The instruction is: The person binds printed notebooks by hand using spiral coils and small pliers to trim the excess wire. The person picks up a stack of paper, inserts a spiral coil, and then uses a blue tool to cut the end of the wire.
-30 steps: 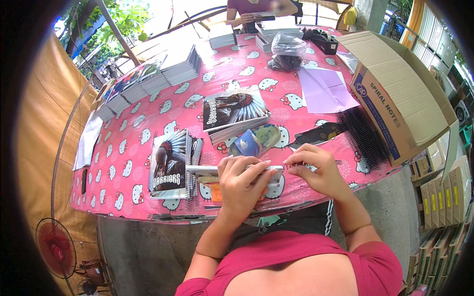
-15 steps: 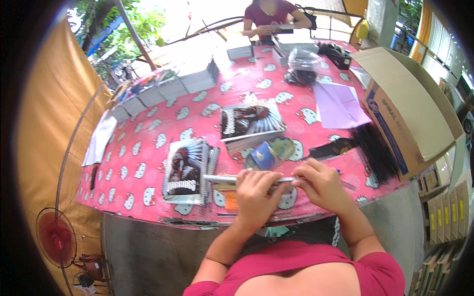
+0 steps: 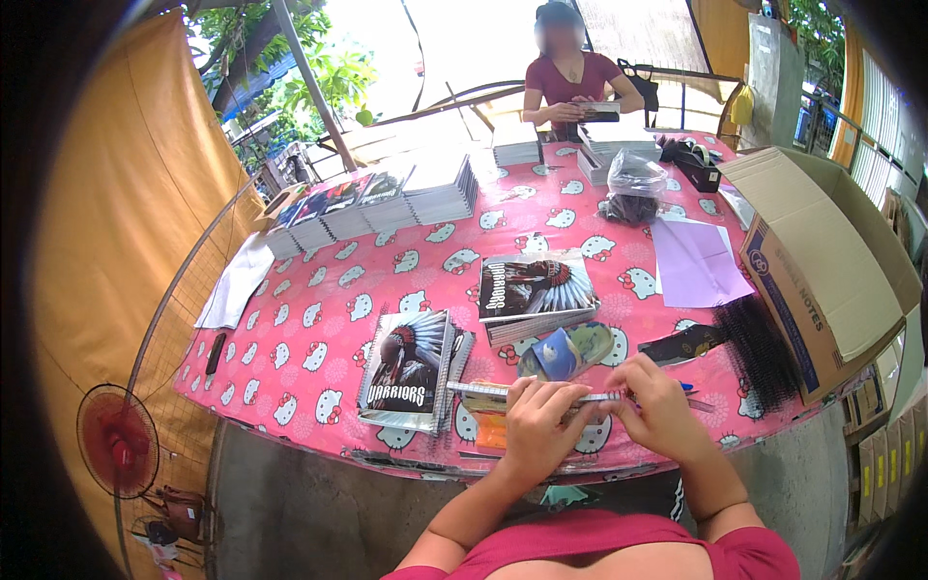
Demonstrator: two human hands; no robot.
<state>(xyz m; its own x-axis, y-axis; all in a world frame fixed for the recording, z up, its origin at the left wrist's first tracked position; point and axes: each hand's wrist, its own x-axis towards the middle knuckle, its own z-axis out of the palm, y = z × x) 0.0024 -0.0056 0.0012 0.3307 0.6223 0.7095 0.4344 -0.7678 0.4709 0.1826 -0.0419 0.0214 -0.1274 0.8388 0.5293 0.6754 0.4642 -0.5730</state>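
Note:
In front of me a notebook [image 3: 476,389] is held edge-on, its white edge lined with small marks. My left hand [image 3: 547,423] is closed around its middle, fingers over the top edge. My right hand [image 3: 659,406] pinches at its right end; whatever fine piece lies between those fingertips is hidden. Left of my hands lies a small stack of spiral notebooks [image 3: 406,372] with a feathered headdress on the cover. Another such stack [image 3: 536,288] lies beyond. Between that stack and my hands is a blue-and-green slipper-like item [image 3: 565,352]. An orange packet [image 3: 491,431] lies below the notebook.
Black plastic binding coils [image 3: 759,353] lie beside a large cardboard box [image 3: 822,261] on the right. Purple sheets [image 3: 701,263] and a clear plastic bag [image 3: 638,174] lie beyond. Stacked notebooks [image 3: 377,208] line the far left. Across the table another person [image 3: 580,92] handles a notebook.
The whole view has tilted upward, so everything sits lower and farther right in the picture. Both hands stay on the notebook, with the right fingers still at its right end.

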